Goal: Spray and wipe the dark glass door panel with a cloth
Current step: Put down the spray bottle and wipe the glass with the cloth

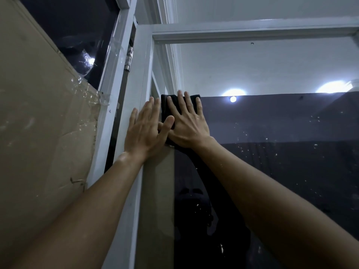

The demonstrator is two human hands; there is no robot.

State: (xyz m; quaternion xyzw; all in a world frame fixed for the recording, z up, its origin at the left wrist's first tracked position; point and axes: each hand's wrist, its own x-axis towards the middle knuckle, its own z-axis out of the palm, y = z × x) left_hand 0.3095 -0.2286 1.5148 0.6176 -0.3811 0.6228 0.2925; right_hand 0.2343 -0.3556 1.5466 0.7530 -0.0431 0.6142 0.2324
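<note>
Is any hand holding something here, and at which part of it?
Neither hand grips anything. The right hand presses the dark cloth flat against the glass panel, fingers straight over its middle. The left hand lies open on the door frame.

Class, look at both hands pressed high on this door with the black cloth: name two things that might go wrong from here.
1. The right hand only presses the dark cloth flat with straight fingers, nothing grips it, so it may slip and drop.
2. Pale specks dot the glass panel far right of the cloth; wiping only near the white frame, where the left hand rests, could miss them.
</note>
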